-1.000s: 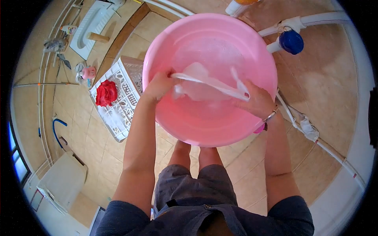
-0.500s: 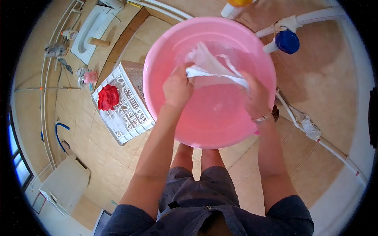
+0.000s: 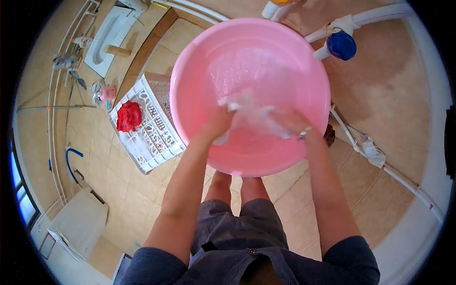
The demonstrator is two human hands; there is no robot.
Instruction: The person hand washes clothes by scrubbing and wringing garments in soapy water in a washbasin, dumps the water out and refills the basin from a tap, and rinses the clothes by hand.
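Observation:
A wet white cloth, smeared by motion, is bunched low in the large pink basin, at the water. My left hand is closed on the cloth's left part. On the right side, my right hand grips the other part, its fingers blurred and partly lost in the white. Soapy-looking water ripples behind the cloth. The cloth's exact kind does not show.
Left of the basin stands a white plastic crate with a crumpled red cloth on top. White pipes, one with a blue cap, run along the right. A squat toilet lies at the far left.
The white cloth was stretched between both hands above the basin; now it is lower and bunched at the water. Both hands have come down and towards me, and the water is stirred.

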